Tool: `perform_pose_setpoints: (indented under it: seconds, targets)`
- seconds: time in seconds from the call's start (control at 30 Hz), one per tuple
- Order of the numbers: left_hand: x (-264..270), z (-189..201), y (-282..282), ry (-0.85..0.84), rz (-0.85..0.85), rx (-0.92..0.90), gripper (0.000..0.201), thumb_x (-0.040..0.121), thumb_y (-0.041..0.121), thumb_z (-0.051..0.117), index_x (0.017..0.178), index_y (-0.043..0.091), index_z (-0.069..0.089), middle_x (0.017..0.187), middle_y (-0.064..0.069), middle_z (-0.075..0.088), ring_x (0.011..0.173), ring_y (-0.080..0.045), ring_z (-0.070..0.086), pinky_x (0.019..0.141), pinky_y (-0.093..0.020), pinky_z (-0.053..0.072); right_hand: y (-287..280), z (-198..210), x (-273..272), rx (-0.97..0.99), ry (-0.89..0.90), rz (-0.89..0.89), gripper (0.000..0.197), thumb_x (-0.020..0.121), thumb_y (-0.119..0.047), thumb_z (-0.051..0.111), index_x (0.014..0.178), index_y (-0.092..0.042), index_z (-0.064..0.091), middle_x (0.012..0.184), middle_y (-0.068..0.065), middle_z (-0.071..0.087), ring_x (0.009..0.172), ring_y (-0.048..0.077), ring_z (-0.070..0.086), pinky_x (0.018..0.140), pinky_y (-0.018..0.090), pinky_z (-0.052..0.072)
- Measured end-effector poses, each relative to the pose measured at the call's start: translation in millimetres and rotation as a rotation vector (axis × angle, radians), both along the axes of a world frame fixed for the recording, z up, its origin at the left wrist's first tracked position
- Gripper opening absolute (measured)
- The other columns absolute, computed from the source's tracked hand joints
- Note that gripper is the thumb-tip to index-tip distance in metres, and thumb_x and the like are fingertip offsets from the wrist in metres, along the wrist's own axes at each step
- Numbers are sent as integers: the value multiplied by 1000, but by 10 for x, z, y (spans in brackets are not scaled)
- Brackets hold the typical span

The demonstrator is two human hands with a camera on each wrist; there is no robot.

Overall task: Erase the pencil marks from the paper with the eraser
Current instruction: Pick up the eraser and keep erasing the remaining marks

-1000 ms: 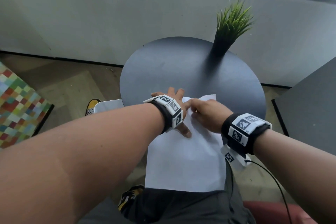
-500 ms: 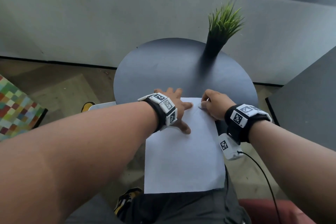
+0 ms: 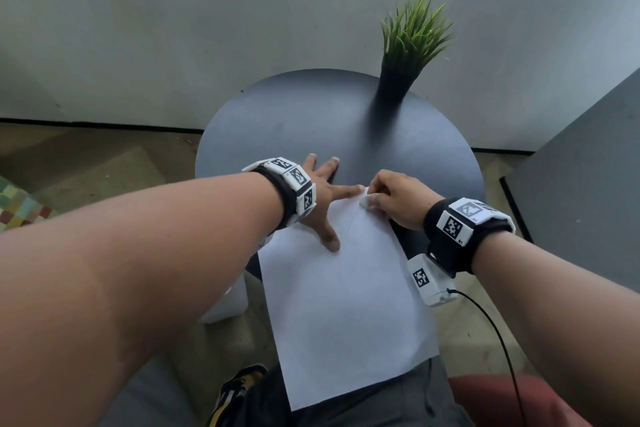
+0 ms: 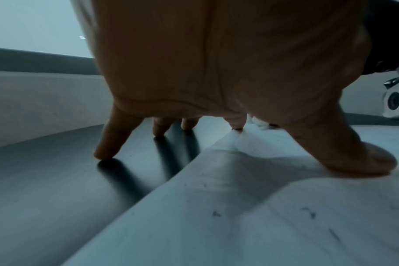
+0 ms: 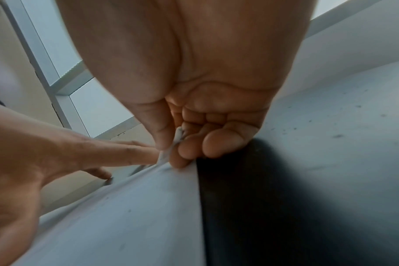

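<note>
Eraser (image 5: 179, 137): one small white piece, pinched between thumb and curled fingertips of the right hand (image 3: 398, 199), set on the far right corner of the paper (image 3: 346, 295).
Paper: one white sheet, long axis running near to far, far end on the round dark table (image 3: 311, 121), near end hanging over the person's lap.
Pencil marks (image 3: 353, 224): faint lines just near and left of the eraser; too pale to count. By my reading the next strokes go from the corner toward the near left.
Left hand (image 3: 322, 198): fingers spread and straight; thumb and index tip press the sheet, the other fingertips rest on the table beyond its left edge.
Nearer hand: the right, already touching the sheet beside the marks.
Crumbs (image 4: 215, 214): dark specks scattered on the sheet.
Plant (image 3: 412, 42): one, far right on the table, well apart.
</note>
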State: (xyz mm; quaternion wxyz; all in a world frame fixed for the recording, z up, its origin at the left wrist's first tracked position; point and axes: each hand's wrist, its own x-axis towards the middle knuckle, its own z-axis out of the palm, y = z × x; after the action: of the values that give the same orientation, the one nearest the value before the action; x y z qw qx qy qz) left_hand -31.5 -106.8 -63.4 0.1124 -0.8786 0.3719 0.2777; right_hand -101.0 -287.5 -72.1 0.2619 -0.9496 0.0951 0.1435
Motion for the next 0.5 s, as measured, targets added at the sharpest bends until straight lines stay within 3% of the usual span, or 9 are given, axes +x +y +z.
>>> perform_pose_setpoints:
  seconds: [0.2, 0.37, 0.5]
  targets:
    - [47, -41, -3, 5, 2, 26, 127, 53, 87, 73, 142, 71, -16, 166, -1, -28, 149, -51, -20, 108, -76, 23, 82, 46, 9, -73, -41, 10, 15, 87, -36, 63, 92, -23, 58, 90, -3, 64, 87, 19, 58, 72, 31, 46]
    - [52, -58, -19, -28, -33, 37, 127, 49, 92, 70, 138, 72, -19, 166, -3, -28, 149, -55, -13, 107, -77, 22, 376, 58, -158, -109, 33, 243, 19, 89, -36, 58, 93, -18, 54, 88, 0, 58, 84, 22, 55, 71, 32, 44]
    - [38, -53, -43, -46, -47, 59, 128, 47, 93, 69, 142, 69, -14, 165, -5, -30, 148, -57, -12, 107, -78, 21, 334, 43, -96, -146, 14, 193, 20, 90, -38, 54, 92, -19, 48, 91, 5, 58, 87, 28, 55, 73, 35, 47]
